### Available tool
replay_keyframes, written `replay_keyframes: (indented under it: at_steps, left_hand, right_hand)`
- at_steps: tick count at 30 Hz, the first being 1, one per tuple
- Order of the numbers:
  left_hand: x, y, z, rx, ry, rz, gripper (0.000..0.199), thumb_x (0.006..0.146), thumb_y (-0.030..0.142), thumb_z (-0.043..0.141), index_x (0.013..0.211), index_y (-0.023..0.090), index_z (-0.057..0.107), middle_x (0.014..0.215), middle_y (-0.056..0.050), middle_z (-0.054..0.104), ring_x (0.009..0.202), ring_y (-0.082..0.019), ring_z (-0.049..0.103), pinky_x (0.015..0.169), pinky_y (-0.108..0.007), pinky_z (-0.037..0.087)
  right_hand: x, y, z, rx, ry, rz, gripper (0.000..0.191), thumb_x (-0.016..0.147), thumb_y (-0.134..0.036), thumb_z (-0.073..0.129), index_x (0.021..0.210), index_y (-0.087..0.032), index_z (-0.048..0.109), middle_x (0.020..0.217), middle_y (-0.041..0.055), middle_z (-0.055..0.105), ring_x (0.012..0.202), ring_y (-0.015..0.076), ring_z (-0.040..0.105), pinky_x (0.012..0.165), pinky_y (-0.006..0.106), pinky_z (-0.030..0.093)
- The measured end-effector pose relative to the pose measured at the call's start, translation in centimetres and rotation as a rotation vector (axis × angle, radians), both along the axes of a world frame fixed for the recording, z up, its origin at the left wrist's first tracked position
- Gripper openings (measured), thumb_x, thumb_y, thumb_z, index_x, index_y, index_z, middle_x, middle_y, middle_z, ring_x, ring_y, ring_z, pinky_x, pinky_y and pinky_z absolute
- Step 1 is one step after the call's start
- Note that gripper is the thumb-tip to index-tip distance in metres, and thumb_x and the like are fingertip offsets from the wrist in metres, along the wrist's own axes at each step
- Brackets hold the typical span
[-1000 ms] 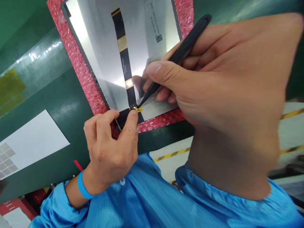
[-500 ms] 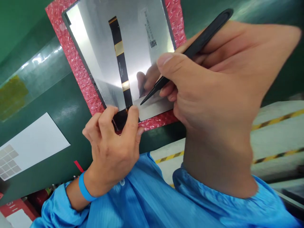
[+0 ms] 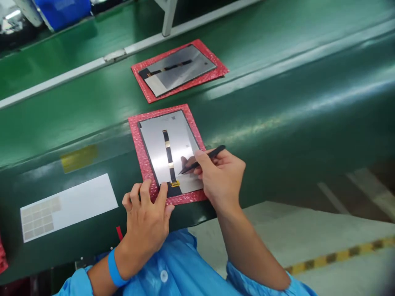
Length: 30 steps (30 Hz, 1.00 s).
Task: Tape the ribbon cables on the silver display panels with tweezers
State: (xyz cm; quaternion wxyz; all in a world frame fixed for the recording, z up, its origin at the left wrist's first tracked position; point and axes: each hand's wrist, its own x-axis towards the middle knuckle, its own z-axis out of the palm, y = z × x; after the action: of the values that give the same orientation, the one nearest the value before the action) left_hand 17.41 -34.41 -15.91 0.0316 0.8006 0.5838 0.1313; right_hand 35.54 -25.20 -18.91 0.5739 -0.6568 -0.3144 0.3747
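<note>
A silver-backed display panel point(image 3: 157, 142) lies on a sheet of pink bubble wrap point(image 3: 195, 127) at the bench's front edge. Down its back runs a black ribbon cable point(image 3: 168, 154) with gold patches, ending at a yellow-gold strip point(image 3: 175, 184) near the bottom. My left hand point(image 3: 146, 216) rests at the lower left corner, fingers apart, the index fingertip on the panel beside the cable's end. Black tweezers point(image 3: 216, 152) are in my closed right hand point(image 3: 224, 176). Their tip points down-left, just right of the cable's lower part; whether it touches the panel I cannot tell.
Another panel point(image 3: 188, 68) on pink bubble wrap point(image 3: 216, 74) lies farther back. A white sheet with greyish square stickers point(image 3: 70, 207) is at the left, near yellow tape point(image 3: 79, 158). Behind runs a metal rail point(image 3: 142, 46). A blue bin point(image 3: 66, 12) stands at the back left.
My view has drawn back, bringing the second panel into sight. My left index finger has shifted left off the cable's end, where the yellow-gold strip now shows. The tweezers stay in my right hand.
</note>
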Motion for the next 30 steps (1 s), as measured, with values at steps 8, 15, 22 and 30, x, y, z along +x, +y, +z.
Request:
replay_keyframes:
  at_steps: [8, 15, 22, 30]
  left_hand:
    - [-14.1, -3.4, 1.4, 0.132, -0.27, 0.224, 0.032, 0.104, 0.015, 0.06, 0.134, 0.022, 0.066, 0.134, -0.012, 0.066, 0.127, -0.026, 0.063, 0.108, -0.046, 0.054]
    - [-24.4, -5.4, 0.1, -0.02, -0.248, 0.228, 0.041, 0.101, 0.03, 0.069, 0.14, 0.021, 0.065, 0.146, -0.014, 0.065, 0.138, -0.031, 0.059, 0.117, -0.053, 0.047]
    - [-24.5, -5.3, -2.0, -0.099, -0.275, 0.236, 0.06, 0.095, 0.038, 0.077, 0.148, 0.017, 0.058, 0.152, -0.016, 0.061, 0.141, -0.033, 0.055, 0.119, -0.052, 0.042]
    - [-23.7, -5.0, -2.0, -0.132, -0.247, 0.236, 0.05, 0.101, 0.04, 0.065, 0.146, 0.019, 0.059, 0.153, -0.014, 0.06, 0.142, -0.033, 0.053, 0.115, -0.05, 0.042]
  right_hand:
    - [-2.0, -0.5, 1.8, 0.009, 0.088, 0.004, 0.045, 0.066, -0.054, 0.095, 0.078, -0.018, 0.07, 0.063, 0.0033, 0.065, 0.046, 0.0158, 0.059, 0.042, 0.029, 0.053]
    - [-13.3, -2.7, 3.1, -0.05, 0.144, 0.479, 0.045, 0.07, -0.055, 0.093, 0.085, -0.018, 0.072, 0.075, 0.0066, 0.071, 0.061, 0.0183, 0.069, 0.052, 0.028, 0.06]
    - [-23.3, -3.3, 1.5, -0.062, 0.219, 0.745, 0.029, 0.076, -0.04, 0.086, 0.085, -0.018, 0.07, 0.074, 0.003, 0.072, 0.064, 0.0183, 0.071, 0.056, 0.028, 0.062]
    - [-25.9, -3.2, -0.2, 0.055, 0.128, 0.731, 0.022, 0.08, -0.034, 0.086, 0.083, -0.019, 0.07, 0.076, 0.0025, 0.073, 0.063, 0.0186, 0.071, 0.057, 0.029, 0.06]
